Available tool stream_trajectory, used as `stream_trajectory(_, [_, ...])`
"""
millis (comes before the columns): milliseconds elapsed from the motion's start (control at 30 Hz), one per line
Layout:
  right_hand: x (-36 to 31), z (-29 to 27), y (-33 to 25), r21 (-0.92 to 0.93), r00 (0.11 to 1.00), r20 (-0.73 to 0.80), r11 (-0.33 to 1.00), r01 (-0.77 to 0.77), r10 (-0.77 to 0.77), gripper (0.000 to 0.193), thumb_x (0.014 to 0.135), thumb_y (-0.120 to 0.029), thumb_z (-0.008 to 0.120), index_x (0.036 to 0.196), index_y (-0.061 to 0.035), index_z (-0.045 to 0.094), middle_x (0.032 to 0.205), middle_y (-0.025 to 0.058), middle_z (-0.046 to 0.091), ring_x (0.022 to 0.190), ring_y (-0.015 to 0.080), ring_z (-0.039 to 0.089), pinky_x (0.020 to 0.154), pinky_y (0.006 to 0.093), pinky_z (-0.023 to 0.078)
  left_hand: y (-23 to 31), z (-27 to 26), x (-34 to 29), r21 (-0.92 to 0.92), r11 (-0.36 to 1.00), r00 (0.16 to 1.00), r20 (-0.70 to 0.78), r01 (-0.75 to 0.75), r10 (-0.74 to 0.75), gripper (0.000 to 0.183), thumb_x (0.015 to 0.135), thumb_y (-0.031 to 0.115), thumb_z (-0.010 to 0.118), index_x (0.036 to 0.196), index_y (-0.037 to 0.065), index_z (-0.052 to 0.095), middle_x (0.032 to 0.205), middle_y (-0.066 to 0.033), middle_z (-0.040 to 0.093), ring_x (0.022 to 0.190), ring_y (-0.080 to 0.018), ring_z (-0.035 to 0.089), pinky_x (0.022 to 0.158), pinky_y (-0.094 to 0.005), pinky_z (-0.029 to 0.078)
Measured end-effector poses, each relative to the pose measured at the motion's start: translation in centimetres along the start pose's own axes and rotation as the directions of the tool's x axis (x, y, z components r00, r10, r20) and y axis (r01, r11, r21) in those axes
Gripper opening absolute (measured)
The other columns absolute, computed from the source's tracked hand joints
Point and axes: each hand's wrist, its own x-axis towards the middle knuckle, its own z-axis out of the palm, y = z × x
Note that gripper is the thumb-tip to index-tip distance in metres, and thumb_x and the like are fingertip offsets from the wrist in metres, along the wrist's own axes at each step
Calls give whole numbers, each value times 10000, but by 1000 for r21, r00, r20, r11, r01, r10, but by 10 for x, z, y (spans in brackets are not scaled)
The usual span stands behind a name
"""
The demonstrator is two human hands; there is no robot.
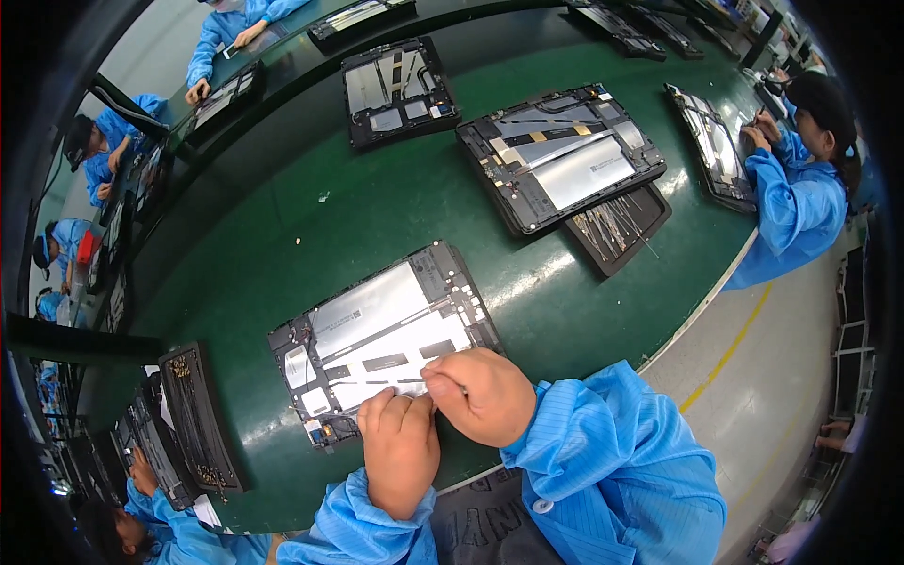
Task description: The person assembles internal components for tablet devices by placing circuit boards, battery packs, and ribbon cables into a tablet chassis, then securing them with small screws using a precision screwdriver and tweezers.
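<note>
An opened tablet-like device [372, 306] lies tilted on the green table in front of me, showing silver battery panels, dark strips and thin cables. My left hand [400, 457] is at its near edge, with fingers curled and close together over the inner parts. Beside it, my right hand [485, 395] is closed in a pinch, low over the device's near right part. The fingertips of both hands almost meet there. Whatever either hand grips is too small or too hidden to make out.
A second opened device [584, 174] rests partly over a black tray [645, 226] of thin cables. Farther back lies another opened device [386, 80]. At left stands a dark tray [193, 405] with cables. Co-workers in blue sit around the green table [377, 202].
</note>
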Motion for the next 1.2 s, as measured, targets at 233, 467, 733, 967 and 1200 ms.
stream_trajectory(233, [-3, 15, 1, -253, 967, 84, 934, 253, -239, 155, 650, -168, 626, 724, -55, 550, 646, 32, 563, 545, 178, 513, 516, 268, 420, 0, 0, -2, -109, 994, 999, 44, 4, 1, 210, 616, 42, 566, 825, 27, 552, 840, -112, 516, 873, -300, 452, 781, -408, 328])
stream_trajectory(467, [15, -18, 5, 395, 795, 61, 717, -575, 603, 270, 839, -221, 429, 995, -2, 455, 693, 57, 538, 529, 74, 477, 473, 207, 401, -32, -21, 22, 253, 967, 992, -126, 33, -1, 106, 597, 9, 493, 701, 20, 503, 684, -133, 474, 705, -293, 438, 709, -382, 356])
stream_trajectory(733, [-4, -66, 8, -89, 413, 415, 488, -868, 810, 497, 800, -398, 439, 1099, -2, 418, 745, 54, 515, 521, 93, 461, 461, 210, 400, -103, -42, -43, -207, 745, 745, -93, 635, -661, 237, 822, 141, 417, 772, -68, 515, 651, -166, 511, 595, -244, 469, 574, -323, 372])
stream_trajectory(967, [18, -21, -5, -121, 170, 668, 332, -936, 724, 601, 727, -543, 466, 899, 34, 457, 632, 55, 462, 445, 96, 437, 367, 219, 368, -115, -38, -20, -560, 549, 552, -186, 621, -813, 317, 865, 227, 369, 864, -51, 520, 723, -104, 532, 655, -167, 477, 587, -262, 376])
stream_trajectory(1200, [146, 50, 16, -2, 529, 577, 648, -762, 623, 523, 745, -506, 459, 616, 0, 445, 469, 63, 443, 359, 148, 430, 346, 281, 331, -128, -27, -23, -593, 586, 490, -338, 552, -804, 301, 860, 218, 377, 816, -42, 523, 754, -91, 523, 712, -155, 469, 635, -262, 381])
